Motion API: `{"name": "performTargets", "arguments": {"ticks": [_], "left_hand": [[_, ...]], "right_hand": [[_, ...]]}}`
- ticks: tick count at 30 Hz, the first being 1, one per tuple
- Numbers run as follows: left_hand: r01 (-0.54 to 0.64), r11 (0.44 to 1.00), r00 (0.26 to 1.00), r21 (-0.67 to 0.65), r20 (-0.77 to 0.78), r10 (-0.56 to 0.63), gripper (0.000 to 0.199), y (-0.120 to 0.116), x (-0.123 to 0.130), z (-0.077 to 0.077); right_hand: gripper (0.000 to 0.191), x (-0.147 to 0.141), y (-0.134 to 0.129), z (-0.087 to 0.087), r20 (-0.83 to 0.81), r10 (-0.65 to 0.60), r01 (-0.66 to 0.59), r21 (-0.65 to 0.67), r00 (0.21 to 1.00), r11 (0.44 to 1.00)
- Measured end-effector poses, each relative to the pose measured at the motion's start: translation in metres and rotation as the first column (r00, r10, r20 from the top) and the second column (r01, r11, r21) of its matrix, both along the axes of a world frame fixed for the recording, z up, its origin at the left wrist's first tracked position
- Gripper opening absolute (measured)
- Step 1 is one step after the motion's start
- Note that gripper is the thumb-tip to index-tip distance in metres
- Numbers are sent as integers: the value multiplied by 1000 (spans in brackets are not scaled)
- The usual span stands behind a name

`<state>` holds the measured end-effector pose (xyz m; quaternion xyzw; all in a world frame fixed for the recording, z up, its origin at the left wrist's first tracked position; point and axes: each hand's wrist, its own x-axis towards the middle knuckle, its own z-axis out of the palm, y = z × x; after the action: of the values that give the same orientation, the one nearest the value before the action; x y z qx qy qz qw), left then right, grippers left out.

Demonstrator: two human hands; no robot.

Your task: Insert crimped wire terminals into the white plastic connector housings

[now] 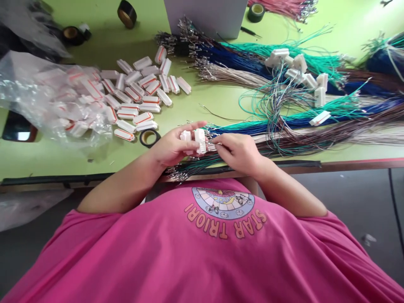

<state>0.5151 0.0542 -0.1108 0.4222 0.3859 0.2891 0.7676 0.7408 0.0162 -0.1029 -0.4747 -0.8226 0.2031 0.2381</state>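
Observation:
Near the table's front edge, my left hand [175,145] is closed around two white plastic connector housings, one of them a connector housing [200,141] with its face turned to the right. My right hand [241,152] is beside it, thumb and forefinger pinched on a thin wire [212,142] at that housing's side. Whether the wire's tip sits inside the housing is too small to tell. Beneath both hands run bundles of brown, white, blue and green wires [252,134] with metal terminals at their left ends.
Loose white housings with orange strips [151,86] lie left of centre, beside a clear plastic bag [38,88] of more. A roll of black tape [149,137] is close to my left forearm. Wired connectors [320,90] rest on the bundles at right. A grey box [206,17] stands behind.

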Motion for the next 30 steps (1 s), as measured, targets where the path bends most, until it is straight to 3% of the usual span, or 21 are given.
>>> {"name": "performTargets", "arguments": {"ticks": [4,7,14,23,27,30], "left_hand": [[-3,997,1000,-84,28,5,65,-1,-1,0],[54,989,997,-139,59,-46,62,-2,-2,1],[52,984,997,-170,72,-40,62,-3,-2,7],[20,988,999,-153,33,-15,60,-4,-2,0],[-6,987,999,-163,37,12,64,-4,0,0],[7,991,1000,-133,11,-5,62,-6,1,0]], "right_hand": [[37,-4,-3,2,210,-4,-28,149,978,988],[37,-3,-5,4,190,-31,-14,233,981,972],[37,-5,-9,9,267,-5,-73,280,964,957],[37,-3,-10,10,388,45,-186,333,921,924],[40,-6,-9,15,389,47,-221,415,920,883],[41,-7,-9,13,384,78,-232,371,920,899]]}}
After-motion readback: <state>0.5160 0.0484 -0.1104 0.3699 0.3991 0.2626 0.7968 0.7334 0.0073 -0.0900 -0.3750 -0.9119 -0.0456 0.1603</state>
